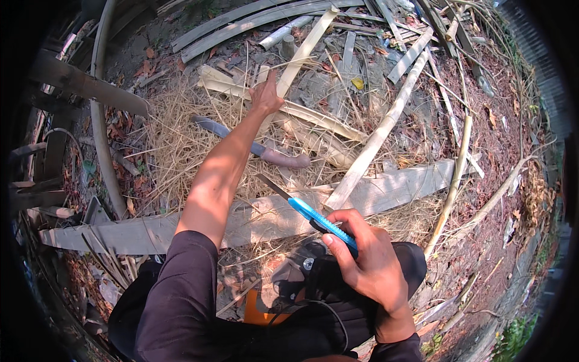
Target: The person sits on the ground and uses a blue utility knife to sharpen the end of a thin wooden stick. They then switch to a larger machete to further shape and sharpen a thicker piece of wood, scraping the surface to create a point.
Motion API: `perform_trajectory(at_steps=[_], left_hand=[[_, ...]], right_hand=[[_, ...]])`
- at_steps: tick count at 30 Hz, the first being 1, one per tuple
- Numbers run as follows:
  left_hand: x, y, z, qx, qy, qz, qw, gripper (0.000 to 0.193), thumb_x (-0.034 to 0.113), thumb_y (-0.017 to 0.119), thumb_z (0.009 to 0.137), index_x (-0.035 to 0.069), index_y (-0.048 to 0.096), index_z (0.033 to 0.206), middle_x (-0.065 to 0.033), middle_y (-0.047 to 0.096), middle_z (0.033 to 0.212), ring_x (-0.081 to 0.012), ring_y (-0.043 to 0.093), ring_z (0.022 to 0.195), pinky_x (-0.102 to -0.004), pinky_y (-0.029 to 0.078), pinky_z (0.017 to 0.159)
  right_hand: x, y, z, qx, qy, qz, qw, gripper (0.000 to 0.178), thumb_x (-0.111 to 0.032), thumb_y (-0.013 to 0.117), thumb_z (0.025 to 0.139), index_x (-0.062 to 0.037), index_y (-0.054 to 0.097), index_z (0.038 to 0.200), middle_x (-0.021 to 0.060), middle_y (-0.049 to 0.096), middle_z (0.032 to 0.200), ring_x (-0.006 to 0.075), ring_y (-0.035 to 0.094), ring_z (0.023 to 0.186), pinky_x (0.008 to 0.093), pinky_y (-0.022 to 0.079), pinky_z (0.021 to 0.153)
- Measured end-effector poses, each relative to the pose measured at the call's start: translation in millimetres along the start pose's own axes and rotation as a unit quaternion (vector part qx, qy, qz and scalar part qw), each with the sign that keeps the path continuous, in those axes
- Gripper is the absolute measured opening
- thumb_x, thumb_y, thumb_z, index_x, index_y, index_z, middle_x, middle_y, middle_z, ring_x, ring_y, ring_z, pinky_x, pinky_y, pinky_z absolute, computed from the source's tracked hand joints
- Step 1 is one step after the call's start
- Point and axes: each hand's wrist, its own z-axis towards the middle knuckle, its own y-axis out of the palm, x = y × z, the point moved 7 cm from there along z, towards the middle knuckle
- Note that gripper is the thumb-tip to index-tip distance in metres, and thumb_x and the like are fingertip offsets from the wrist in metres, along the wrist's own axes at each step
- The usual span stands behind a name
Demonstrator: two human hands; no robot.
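My right hand (375,265) is wrapped round a blue utility knife (322,223), thumb on its side. The long blade (272,186) is out and points up and left. My left arm stretches far forward. My left hand (265,98) has one finger stretched out beside short pale wood pieces (263,75) and lies over a long pale split strip (307,53); its other fingers are mostly hidden. Beneath my left forearm lies a big knife (283,158) with a brownish handle and a dark blade, partly covered by the arm.
A grey plank (416,183) crosses the ground before my knees. Dry shavings (175,142) are heaped at the left. A pale pole (386,130) slants at the right, its near end on the plank. Several boards (241,27) lie at the far side; a dark post (90,87) juts in from the left.
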Motion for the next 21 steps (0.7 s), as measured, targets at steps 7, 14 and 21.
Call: perform_trajectory(at_steps=[7,14,21], left_hand=[[51.5,-148.1,14.0,0.033,0.041,-0.236,0.97,0.041,0.028,0.075,0.08,0.0,0.065,0.108,-0.0134,0.07,0.101,-0.0239,0.065,0.099,-0.0399,0.048,0.086],[164.1,-377.4,-65.4,0.119,0.206,-0.365,0.9,0.028,0.034,0.064,0.093,0.007,0.063,0.101,-0.0046,0.07,0.09,-0.0136,0.067,0.076,-0.0272,0.048,0.056],[157.1,-396.9,-214.2,0.02,0.16,-0.349,0.923,0.037,0.027,0.062,0.093,0.003,0.05,0.118,-0.0134,0.071,0.093,-0.0161,0.07,0.079,-0.0238,0.054,0.054]], right_hand=[[5.5,-3.4,-10.4,0.051,-0.019,-0.028,0.998,0.023,-0.018,0.062,0.091,-0.0064,0.054,0.109,0.0188,0.06,0.067,0.04,0.06,0.064,0.0468,0.045,0.06],[0.3,-1.0,-14.4,0.112,-0.07,0.032,0.991,0.025,-0.023,0.057,0.094,-0.0035,0.055,0.11,0.0183,0.061,0.07,0.0342,0.06,0.062,0.0425,0.045,0.061],[-66.5,-28.2,-36.9,0.31,-0.206,0.161,0.914,0.03,-0.024,0.067,0.089,-0.0005,0.053,0.101,0.0026,0.054,0.069,0.0109,0.051,0.061,0.0287,0.043,0.056]])
